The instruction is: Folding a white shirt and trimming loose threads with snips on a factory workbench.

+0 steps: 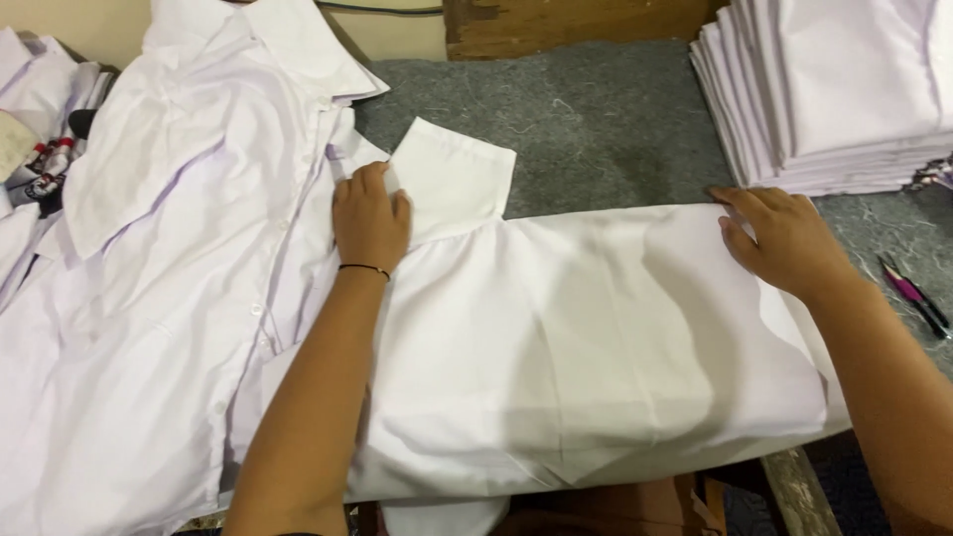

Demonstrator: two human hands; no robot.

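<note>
A white shirt (pixel 596 337) lies flat across the grey felt table (pixel 596 129), its sleeve cuff (pixel 457 174) folded up at the top left. My left hand (pixel 369 213) presses flat on the shirt near that sleeve, fingers together, a thin black band on the wrist. At the shirt's far right edge my right hand (pixel 779 238) rests palm down, fingers spread a little. Neither hand grips anything.
A heap of unfolded white shirts (pixel 169 248) with collars and buttons covers the left side. A neat stack of folded white shirts (pixel 834 89) stands at the back right. A pink and black pen-like tool (pixel 913 296) lies at the right edge. A wooden board (pixel 576 25) runs behind.
</note>
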